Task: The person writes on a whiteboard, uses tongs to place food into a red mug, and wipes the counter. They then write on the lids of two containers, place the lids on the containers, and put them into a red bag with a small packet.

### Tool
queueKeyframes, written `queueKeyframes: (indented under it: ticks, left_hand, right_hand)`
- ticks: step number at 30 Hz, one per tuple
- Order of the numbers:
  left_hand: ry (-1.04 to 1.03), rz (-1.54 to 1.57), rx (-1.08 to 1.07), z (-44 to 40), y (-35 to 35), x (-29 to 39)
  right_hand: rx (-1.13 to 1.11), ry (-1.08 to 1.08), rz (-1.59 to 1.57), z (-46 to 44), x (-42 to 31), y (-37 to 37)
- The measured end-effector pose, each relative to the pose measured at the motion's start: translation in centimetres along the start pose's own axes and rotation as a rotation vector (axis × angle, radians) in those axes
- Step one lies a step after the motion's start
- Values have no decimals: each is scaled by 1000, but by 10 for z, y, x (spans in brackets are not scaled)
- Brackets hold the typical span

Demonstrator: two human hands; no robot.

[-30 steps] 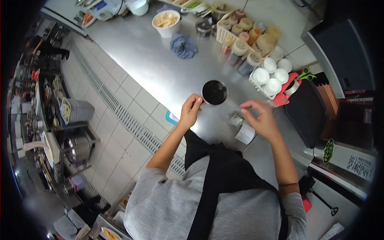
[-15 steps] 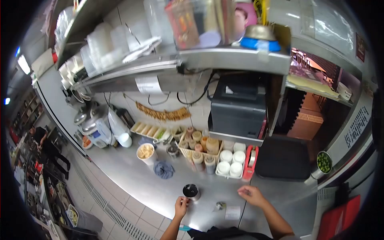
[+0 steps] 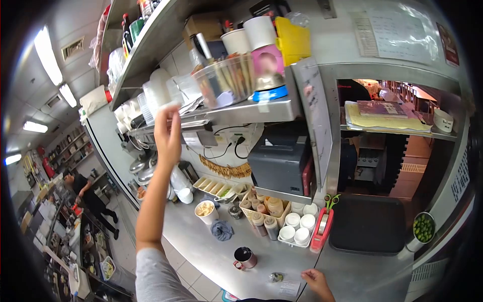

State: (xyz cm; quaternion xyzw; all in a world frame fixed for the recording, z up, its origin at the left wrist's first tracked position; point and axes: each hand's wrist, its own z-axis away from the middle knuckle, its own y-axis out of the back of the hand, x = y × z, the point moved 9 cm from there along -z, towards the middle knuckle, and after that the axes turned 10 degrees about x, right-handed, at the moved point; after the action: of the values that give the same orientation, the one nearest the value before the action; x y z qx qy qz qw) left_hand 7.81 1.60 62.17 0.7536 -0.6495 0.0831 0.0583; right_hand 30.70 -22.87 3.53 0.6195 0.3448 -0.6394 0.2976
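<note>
Standing unheld near the counter's (image 3: 284, 255) front edge: one mug (image 3: 245, 258), set-down seemingly complete. Left hand (image 3: 168, 137): raised at the shelf's (image 3: 236, 116) front edge; grip unclear, any take unconfirmed. Right hand (image 3: 318, 283): beside paper slip (image 3: 290, 288), fingers loosely parted, nothing seen held.

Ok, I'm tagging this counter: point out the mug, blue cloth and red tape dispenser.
Mug (image 3: 250, 262), head view: outer wall.
Blue cloth (image 3: 222, 230), head view: crumpled middle.
Red tape dispenser (image 3: 317, 239), head view: red body.
</note>
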Motion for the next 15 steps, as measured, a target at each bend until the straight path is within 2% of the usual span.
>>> queueKeyframes:
  ticks: [2,3,6,8,10,12,15]
  left_hand:
    - [-194,-122,-90,-50,-39,47]
    - [-310,-86,-41,-74,-53,57]
    - [-109,-285,13,-143,-82,19]
    - [354,-366,-131,-162,-94,-20]
    - [421,-377,-235,-157,-109,-13]
    - [285,-383,-352,-168,-126,-32]
    - [257,-507,-391,-171,-134,-39]
  right_hand:
    - [-67,-49,-128,-1,26,-8]
    - [-89,-52,-106,-2,36,-12]
    - [-176,-55,-15,-3,48,-20]
    - [-175,-32,-56,-4,46,-18]
    - [-220,-34,34,-4,41,-16]
    - [-204,-26,28,-8,31,-7]
    - [-183,-15,49,-17,43,5]
